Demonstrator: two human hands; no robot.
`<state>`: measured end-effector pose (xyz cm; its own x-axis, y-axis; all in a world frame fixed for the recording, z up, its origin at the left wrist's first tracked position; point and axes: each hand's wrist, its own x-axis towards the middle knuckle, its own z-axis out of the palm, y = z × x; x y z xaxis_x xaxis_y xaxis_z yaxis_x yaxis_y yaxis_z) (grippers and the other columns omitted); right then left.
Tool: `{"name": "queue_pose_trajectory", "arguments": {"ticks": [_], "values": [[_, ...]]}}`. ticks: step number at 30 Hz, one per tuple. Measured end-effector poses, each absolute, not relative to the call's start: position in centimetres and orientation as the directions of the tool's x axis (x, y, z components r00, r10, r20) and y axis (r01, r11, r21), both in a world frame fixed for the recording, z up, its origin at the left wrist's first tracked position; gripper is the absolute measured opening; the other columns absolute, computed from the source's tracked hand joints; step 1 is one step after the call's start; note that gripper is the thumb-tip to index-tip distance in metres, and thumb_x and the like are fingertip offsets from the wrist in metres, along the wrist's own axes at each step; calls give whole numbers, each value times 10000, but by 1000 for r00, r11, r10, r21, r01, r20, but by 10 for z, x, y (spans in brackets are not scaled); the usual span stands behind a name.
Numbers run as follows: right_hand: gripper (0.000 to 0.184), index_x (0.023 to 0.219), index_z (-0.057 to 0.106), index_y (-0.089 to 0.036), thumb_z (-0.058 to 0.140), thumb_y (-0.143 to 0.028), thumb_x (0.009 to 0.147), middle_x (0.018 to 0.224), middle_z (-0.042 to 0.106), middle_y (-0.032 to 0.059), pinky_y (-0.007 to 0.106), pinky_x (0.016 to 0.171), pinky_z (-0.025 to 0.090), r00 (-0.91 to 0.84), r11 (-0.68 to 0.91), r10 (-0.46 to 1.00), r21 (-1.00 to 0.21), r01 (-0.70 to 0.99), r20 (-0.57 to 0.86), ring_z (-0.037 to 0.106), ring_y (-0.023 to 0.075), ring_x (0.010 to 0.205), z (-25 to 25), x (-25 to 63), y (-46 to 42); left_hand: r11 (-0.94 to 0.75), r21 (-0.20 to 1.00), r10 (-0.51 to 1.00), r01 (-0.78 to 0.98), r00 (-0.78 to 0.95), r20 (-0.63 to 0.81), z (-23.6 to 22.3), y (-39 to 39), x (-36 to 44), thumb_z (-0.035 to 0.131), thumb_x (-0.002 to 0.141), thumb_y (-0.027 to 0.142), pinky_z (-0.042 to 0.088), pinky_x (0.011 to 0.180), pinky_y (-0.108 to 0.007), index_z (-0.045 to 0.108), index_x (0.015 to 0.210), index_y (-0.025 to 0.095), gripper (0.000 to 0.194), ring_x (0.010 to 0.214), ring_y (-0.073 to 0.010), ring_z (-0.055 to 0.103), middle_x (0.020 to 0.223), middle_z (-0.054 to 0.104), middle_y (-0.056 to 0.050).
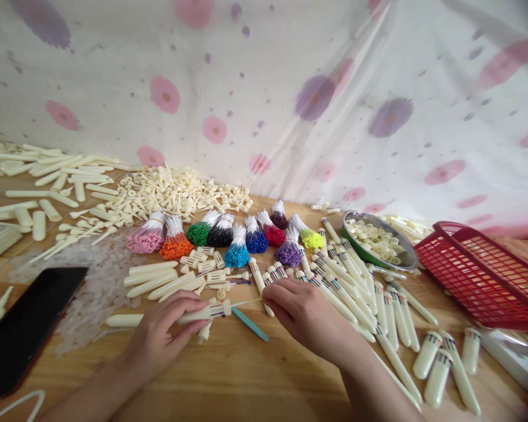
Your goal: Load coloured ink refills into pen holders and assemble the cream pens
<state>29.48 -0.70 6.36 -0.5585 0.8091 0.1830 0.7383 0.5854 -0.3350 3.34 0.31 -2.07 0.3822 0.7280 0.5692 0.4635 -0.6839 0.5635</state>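
My left hand (pixel 169 328) is closed around a cream multicolour pen (pixel 215 309), held nearly level with its slotted end toward the right. My right hand (pixel 301 313) pinches a thin pen refill (pixel 244 303), white with a yellowish end. The refill's white end reaches the slotted end of the pen; whether it is inside I cannot tell. On the table just below lies a turquoise strip (pixel 250 325). Bundles of refills with coloured ends stand behind my hands, among them pink (pixel 146 237), orange (pixel 176 243), light blue (pixel 237 252) and yellow (pixel 310 235).
Many multicolour pens (pixel 352 281) lie at the right, beside a green-sided metal bowl (pixel 407 249) of cream parts and a red basket (pixel 479 275). A heap of cream parts (pixel 176 193) lies at the back left. A black phone (pixel 30 328) rests near clear plastic pieces (pixel 92 293).
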Motion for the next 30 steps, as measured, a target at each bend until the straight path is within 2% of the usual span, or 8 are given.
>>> {"name": "queue_pose_trajectory", "arguments": {"ticks": [6, 12, 19, 24, 28, 30], "values": [[218, 800, 588, -167, 398, -166, 908, 694, 574, 22, 217, 598, 388, -565, 579, 807, -414, 702, 171, 517, 115, 633, 57, 293, 0, -720, 537, 693, 441, 412, 591, -20, 3, 32, 609, 787, 154, 541, 727, -270, 585, 946, 195, 165, 832, -170, 653, 886, 670, -56], [191, 810, 590, -166, 427, -182, 908, 706, 596, 25, 210, 595, 397, -531, 587, 807, -454, 670, 259, 536, 113, 635, 56, 291, -2, -717, 533, 696, 450, 404, 594, -19, 4, 32, 592, 801, 142, 532, 726, -269, 570, 958, 187, 165, 831, -163, 643, 877, 655, -57], [139, 825, 610, -168, 488, -190, 889, 706, 647, 20, 191, 585, 436, -547, 607, 778, -594, 528, 309, 583, 107, 628, 47, 279, -4, -722, 554, 692, 415, 412, 593, -19, 1, 36, 597, 791, 145, 536, 717, -258, 588, 945, 187, 160, 831, -167, 653, 879, 671, -61], [99, 913, 604, -173, 514, -200, 879, 817, 665, 37, 212, 655, 476, -501, 582, 793, -677, 451, 347, 608, 118, 723, 32, 265, -5, -683, 592, 730, 427, 386, 564, -21, 0, 35, 613, 777, 141, 529, 741, -268, 583, 953, 208, 191, 847, -170, 645, 892, 662, -46], [182, 1038, 555, -182, 541, -226, 862, 848, 659, 37, 217, 645, 487, -472, 498, 838, -738, 455, 275, 611, 114, 704, 33, 269, -4, -629, 654, 777, 421, 326, 538, -23, 0, 34, 596, 781, 137, 528, 746, -275, 583, 936, 219, 176, 851, -171, 641, 879, 655, -38], [204, 1036, 549, -183, 571, -253, 846, 808, 654, 23, 218, 615, 477, -459, 435, 872, -704, 562, 173, 606, 115, 665, 34, 274, 0, -617, 671, 787, 412, 304, 537, -23, 0, 34, 600, 779, 145, 529, 743, -278, 586, 923, 218, 162, 849, -175, 642, 885, 653, -42]]}}
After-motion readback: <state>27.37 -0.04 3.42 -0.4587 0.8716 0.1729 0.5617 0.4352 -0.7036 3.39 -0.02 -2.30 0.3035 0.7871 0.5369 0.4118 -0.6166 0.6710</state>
